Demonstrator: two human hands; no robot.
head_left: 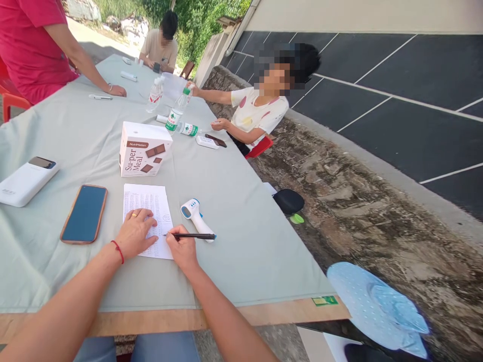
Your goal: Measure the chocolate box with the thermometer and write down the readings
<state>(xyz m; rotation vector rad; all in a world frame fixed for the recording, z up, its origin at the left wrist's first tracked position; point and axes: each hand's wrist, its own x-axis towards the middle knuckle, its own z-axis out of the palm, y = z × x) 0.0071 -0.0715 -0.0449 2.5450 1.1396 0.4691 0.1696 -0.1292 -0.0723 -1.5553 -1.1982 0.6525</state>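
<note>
My left hand lies with fingers spread on a sheet of paper covered in handwritten columns. A ring and a red string bracelet are on that hand and wrist. My right hand grips a black pen, its tip at the paper's right side. Just beyond the pen, a white and blue infrared thermometer lies on the cloth. Left of the paper sits a phone in a brown case, screen dark. Behind the paper stands a white and brown box.
A white power bank lies at the left on the tablecloth. Water bottles stand or lie farther back. One person sits at the right, another at the far end, and one in red leans at the left.
</note>
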